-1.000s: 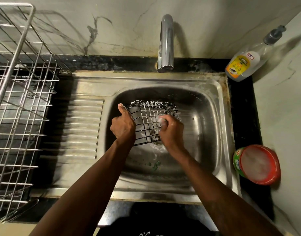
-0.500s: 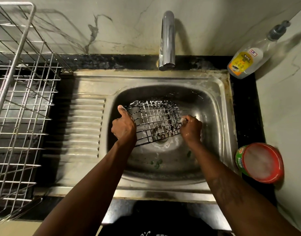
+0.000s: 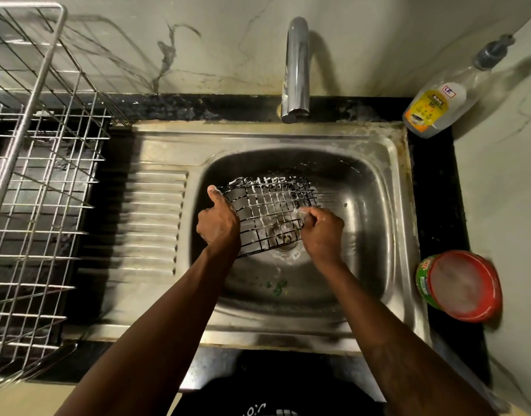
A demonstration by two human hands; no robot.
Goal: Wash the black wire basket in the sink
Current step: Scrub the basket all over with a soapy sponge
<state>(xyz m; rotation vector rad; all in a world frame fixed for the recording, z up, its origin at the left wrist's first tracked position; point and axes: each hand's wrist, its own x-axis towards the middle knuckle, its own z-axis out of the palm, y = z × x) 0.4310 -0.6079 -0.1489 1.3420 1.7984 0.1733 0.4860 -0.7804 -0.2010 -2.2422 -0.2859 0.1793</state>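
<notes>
On the left stands a silver wire dish rack (image 3: 33, 175). Beside it is the stainless steel sink (image 3: 156, 151). In its basin the left hand (image 3: 217, 225) clenches the left edge of the black wire basket (image 3: 270, 211), thumb up, holding it tilted over the drain. White foam coats the basket's far wires. The right hand (image 3: 324, 232), curled round a small pale scrubber (image 3: 301, 212), has come back from the basket's right edge onto the mesh, so scrubbing goes on. Rinsing looks yet to come, since the chrome tap (image 3: 295, 67) runs dry. Far right stand a clear yellow-labelled soap bottle (image 3: 435, 106) and a red-rimmed round tub (image 3: 462, 285).
</notes>
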